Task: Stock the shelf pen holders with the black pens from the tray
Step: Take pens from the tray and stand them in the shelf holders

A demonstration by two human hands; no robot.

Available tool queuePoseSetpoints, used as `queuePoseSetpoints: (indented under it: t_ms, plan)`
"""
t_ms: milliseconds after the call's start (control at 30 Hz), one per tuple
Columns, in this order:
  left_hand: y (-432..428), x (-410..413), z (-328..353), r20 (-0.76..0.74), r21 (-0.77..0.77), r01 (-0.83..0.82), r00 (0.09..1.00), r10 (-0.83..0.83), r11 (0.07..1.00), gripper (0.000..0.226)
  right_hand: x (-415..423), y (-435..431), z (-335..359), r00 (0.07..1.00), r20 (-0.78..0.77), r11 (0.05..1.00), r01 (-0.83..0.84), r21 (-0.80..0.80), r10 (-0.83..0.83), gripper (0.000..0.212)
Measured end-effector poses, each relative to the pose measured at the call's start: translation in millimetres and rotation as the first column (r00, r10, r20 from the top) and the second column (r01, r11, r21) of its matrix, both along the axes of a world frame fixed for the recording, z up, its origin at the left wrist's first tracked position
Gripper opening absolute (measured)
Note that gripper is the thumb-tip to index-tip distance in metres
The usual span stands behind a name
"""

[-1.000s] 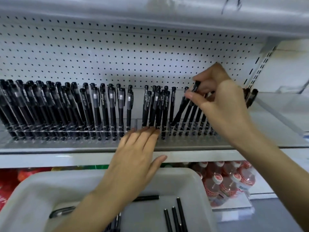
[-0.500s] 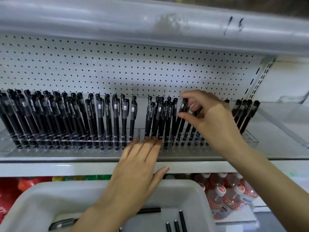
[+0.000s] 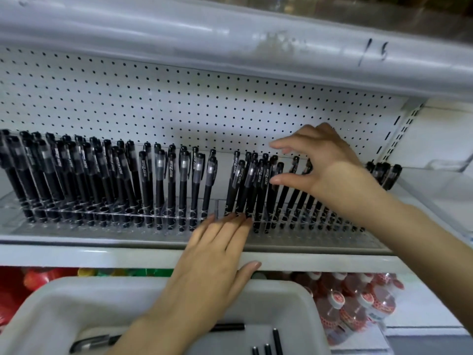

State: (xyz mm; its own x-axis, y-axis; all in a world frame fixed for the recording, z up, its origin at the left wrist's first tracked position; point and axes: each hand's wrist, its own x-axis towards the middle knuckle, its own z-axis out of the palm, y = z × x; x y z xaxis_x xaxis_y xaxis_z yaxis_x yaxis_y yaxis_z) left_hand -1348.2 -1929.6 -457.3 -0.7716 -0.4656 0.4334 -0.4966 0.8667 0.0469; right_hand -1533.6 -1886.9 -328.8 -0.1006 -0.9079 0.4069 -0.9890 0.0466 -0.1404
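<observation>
Two clear pen holders stand on the shelf, the left holder [image 3: 76, 216] and the right holder [image 3: 294, 221], both filled with upright black pens [image 3: 158, 183]. My left hand [image 3: 217, 260] lies flat with straight fingers, its fingertips touching the front of the right holder. My right hand [image 3: 320, 165] hovers over the pens in the right holder with thumb and fingers spread apart, holding nothing. Several loose black pens [image 3: 276, 342] lie in the white tray [image 3: 64, 303] below, partly hidden by my left forearm.
A white pegboard [image 3: 179, 106] backs the shelf, and the upper shelf's rail [image 3: 230, 49] hangs low overhead. Bottles with red labels [image 3: 358, 301] fill the shelf beneath. A few more black pens [image 3: 384, 172] lean at the right end.
My right hand lowered a pen into the right holder and let go, its fingers now spread above the row. My left hand stayed at the holder's front.
</observation>
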Motion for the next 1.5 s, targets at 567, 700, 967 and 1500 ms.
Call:
queuePoseSetpoints:
  t_ms: [567,700,967,1500]
  plan:
    - [-1,1,-2,-0.025,0.000,0.012,1.000,-0.012,1.000,0.053,-3,4,-13,0.995,0.099,1.000,-0.024,0.003,0.024,0.057]
    - [0,0,-2,-0.037,-0.004,0.016,0.999,-0.016,1.000,0.053,1,5,-15,0.996,-0.032,0.996,-0.083,-0.036,0.082,0.053]
    - [-1,0,-3,-0.024,-0.002,0.009,1.000,-0.010,1.000,0.052,-1,7,-21,0.999,-0.023,0.999,-0.041,-0.031,0.040,0.060]
    - [0,-1,-2,-0.015,-0.001,0.006,1.000,-0.006,1.000,0.052,13,2,-21,0.994,-0.056,0.996,-0.088,0.020,0.089,0.061]
